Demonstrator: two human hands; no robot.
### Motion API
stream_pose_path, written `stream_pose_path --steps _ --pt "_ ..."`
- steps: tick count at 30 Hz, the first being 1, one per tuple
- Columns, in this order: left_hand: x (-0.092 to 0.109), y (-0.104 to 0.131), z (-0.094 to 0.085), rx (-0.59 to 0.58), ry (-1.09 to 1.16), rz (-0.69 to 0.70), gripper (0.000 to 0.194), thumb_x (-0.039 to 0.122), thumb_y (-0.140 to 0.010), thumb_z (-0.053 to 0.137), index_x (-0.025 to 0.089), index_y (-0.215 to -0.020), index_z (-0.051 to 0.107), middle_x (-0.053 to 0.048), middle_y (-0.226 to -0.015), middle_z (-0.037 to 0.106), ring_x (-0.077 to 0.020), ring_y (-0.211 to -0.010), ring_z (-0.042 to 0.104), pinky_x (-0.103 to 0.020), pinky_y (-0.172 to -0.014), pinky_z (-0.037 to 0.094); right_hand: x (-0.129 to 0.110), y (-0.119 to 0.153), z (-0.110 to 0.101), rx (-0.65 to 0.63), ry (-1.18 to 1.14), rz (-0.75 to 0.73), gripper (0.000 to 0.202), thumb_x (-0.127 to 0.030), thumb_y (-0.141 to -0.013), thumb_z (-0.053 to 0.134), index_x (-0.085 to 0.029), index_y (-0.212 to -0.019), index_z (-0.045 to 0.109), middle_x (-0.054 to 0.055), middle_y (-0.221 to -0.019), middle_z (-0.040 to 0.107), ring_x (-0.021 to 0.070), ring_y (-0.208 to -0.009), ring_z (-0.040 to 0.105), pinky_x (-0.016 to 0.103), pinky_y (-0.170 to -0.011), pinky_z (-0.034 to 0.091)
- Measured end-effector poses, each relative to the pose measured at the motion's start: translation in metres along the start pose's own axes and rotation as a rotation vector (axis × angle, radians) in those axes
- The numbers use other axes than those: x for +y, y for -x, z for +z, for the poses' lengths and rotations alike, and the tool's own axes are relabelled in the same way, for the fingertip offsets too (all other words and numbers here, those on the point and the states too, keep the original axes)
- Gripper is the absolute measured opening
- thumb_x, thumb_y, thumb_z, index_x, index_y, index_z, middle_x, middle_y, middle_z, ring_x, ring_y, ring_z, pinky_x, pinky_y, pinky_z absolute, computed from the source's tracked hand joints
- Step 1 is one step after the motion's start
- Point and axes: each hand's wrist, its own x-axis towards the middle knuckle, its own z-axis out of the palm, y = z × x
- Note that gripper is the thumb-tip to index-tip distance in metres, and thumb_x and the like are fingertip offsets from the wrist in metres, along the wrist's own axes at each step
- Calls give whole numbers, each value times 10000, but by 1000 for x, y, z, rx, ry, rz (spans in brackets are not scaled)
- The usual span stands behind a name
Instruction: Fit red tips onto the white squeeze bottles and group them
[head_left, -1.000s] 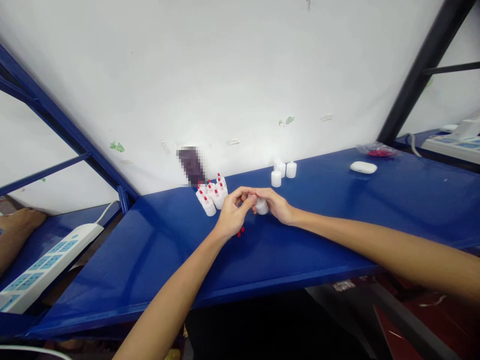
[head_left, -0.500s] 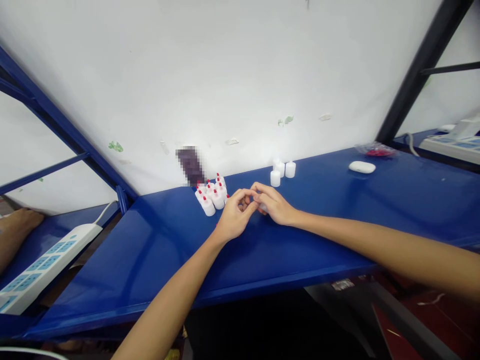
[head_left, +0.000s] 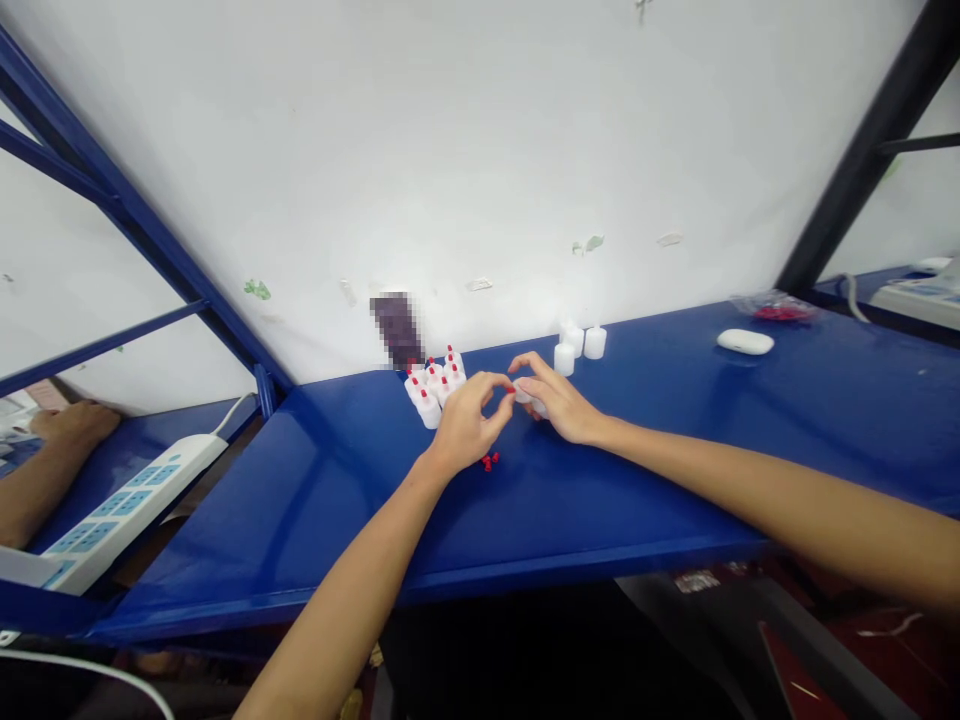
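My right hand (head_left: 564, 408) is closed around a small white bottle (head_left: 522, 392), tilted so its tip faces left. Thumb and forefinger of my left hand (head_left: 466, 422) pinch a small red cap (head_left: 511, 389) at that tip; the fingers partly cover both. Several loose red caps (head_left: 490, 462) lie on the blue table (head_left: 360, 500) just below my left hand. Beyond it, a cluster of white bottles with red tips (head_left: 429, 411) stands upright near the wall. Behind my right hand stand several white bottles (head_left: 595, 343) on which no red caps show.
A blurred dark object (head_left: 399, 330) leans on the wall behind the capped bottles. Farther right lie a white rounded case (head_left: 745, 342) and a clear bag with red pieces (head_left: 784, 312). A power strip (head_left: 127, 505) and another person's hand (head_left: 79, 425) are at the left.
My hands have drawn slightly apart, so the red cap and the bottle's end now show between them. Loose red caps have come into sight below my left hand. The camera view has shifted a little.
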Motion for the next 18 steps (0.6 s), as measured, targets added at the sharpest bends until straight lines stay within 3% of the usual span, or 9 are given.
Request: stream_pose_path --steps 3,8,13,18 --pt "-9 -3 -19 61 -240 71 160 264 -922 505 186 -991 626 -47 -835 564 -180 -770 499 -314 -751 398 3 -2 -2 4 54 23 224 -416 -963 405 -220 -1020 496 -66 -589 485 120 -517 457 240 -532 372" --pt "-24 -4 -37 10 -634 58 205 298 -915 511 194 -1017 655 -106 -1013 561 -252 -930 491 -391 -840 387 3 -2 -2 -54 112 24 179 -358 -925 475 -199 -957 552 -50 -616 501 118 -556 484 244 -566 383" --pt "-29 -2 -36 -16 -725 4 205 289 -907 528 214 -1035 670 -136 -1197 538 -309 -1105 454 -447 -898 367 1 -1 -2 -77 87 2 216 -325 -892 518 -201 -1068 535 -69 -601 488 119 -550 472 251 -578 382" --pt "-33 -1 -33 -41 -749 -12 206 297 -900 545 220 -1009 702 -137 -1255 548 -325 -1149 451 -483 -930 359 -4 2 -3 -41 160 -60 158 -312 -765 638 -175 -738 566 -43 -567 496 113 -539 431 268 -582 351"
